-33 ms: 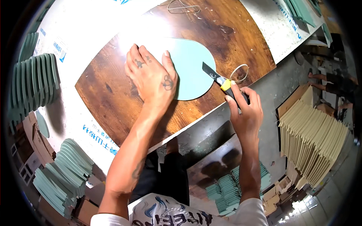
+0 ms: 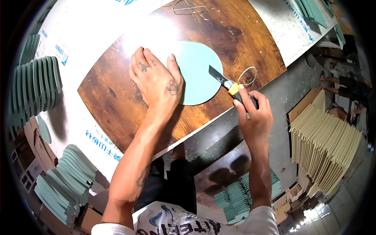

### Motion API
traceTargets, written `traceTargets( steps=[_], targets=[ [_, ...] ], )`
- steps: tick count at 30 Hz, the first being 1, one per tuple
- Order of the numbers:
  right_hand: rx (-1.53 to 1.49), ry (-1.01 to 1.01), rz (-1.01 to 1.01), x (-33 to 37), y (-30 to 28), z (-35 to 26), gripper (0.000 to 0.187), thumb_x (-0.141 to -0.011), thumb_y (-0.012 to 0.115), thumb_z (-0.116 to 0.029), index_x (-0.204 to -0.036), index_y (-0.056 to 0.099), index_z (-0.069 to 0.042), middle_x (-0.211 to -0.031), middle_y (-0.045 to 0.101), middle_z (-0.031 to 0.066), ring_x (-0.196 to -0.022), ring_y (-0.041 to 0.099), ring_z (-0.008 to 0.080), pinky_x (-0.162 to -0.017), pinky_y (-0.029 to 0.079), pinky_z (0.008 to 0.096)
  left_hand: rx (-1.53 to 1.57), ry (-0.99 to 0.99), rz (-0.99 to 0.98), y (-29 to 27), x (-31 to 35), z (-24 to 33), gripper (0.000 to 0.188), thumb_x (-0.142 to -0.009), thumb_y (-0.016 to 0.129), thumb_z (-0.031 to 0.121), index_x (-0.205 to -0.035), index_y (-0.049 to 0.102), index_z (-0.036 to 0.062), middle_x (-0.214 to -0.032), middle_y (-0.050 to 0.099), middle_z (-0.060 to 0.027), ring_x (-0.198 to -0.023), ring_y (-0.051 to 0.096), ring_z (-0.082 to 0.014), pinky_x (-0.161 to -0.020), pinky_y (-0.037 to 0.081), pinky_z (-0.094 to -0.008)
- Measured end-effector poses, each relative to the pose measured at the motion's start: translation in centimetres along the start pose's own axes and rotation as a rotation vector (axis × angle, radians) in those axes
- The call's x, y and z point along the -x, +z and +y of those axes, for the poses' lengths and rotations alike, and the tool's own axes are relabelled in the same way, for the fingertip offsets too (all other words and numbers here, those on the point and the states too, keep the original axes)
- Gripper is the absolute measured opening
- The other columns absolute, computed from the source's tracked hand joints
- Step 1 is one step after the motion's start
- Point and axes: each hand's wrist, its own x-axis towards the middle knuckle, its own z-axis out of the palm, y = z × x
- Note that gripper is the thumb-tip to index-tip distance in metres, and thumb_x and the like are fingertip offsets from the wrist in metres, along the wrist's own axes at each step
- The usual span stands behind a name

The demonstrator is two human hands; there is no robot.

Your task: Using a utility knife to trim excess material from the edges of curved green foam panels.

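A pale green rounded panel (image 2: pixel 199 74) lies flat on a brown wood-grain board (image 2: pixel 105 94). Pressed down over the panel's left part is my left hand (image 2: pixel 158 80), its fingers stretched out and the thumb apart from them. My right hand (image 2: pixel 255 113) grips a utility knife (image 2: pixel 234 89) with a black and yellow handle, near the board's front edge. The knife's dark blade (image 2: pixel 217 74) crosses the panel's right edge, its tip over the green surface. Whether the blade touches the panel I cannot tell. A thin pale strip (image 2: pixel 255 73) curls up beside the knife.
Green panels (image 2: pixel 37 84) stand in a row on the white table (image 2: pixel 78 117) at left; more panels (image 2: pixel 66 176) are stacked lower left. Another thin strip (image 2: pixel 188 13) lies at the board's far edge. Beige sheets (image 2: pixel 325 145) fill a carton at right. Beyond it is another person (image 2: pixel 346 88).
The knife and the panel under my left hand have shifted very slightly to the left. Both hands keep their hold.
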Motion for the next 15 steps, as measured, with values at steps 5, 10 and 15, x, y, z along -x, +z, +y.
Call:
traceTargets(
  steps=[5,10,15],
  targets=[
    [-0.005,-0.029,0.027,-0.3,0.5,0.8,0.036,-0.089,0.074,-0.028,-0.125,0.073,-0.020,-0.106,0.062,0.0095,-0.093,0.060,0.0269,-0.079,0.050,0.0396,-0.023,0.023,-0.036,0.0,0.2,0.3,0.060,-0.099,0.055,0.029,-0.129,0.046,-0.0221,-0.135,0.046,-0.0359,-0.134,0.039,-0.0451,-0.113,0.027,-0.0586],
    [-0.030,-0.029,0.016,-2.0,0.6,0.6,0.035,-0.089,0.075,-0.026,-0.123,0.074,-0.018,-0.105,0.062,0.0099,-0.089,0.060,0.0270,-0.078,0.050,0.0394,-0.021,0.017,-0.043,0.0,0.1,0.3,0.060,-0.098,0.056,0.028,-0.129,0.047,-0.0224,-0.134,0.048,-0.0355,-0.133,0.040,-0.0450,-0.112,0.027,-0.0584],
    [-0.055,-0.149,0.077,-5.7,1.3,1.4,0.037,-0.083,0.080,-0.023,-0.120,0.076,-0.019,-0.099,0.063,0.0081,-0.086,0.060,0.0252,-0.074,0.051,0.0360,-0.026,0.029,-0.039,0.0,0.1,0.4,0.058,-0.100,0.053,0.031,-0.130,0.047,-0.0185,-0.135,0.046,-0.0343,-0.131,0.042,-0.0456,-0.113,0.028,-0.0586]
  ],
)
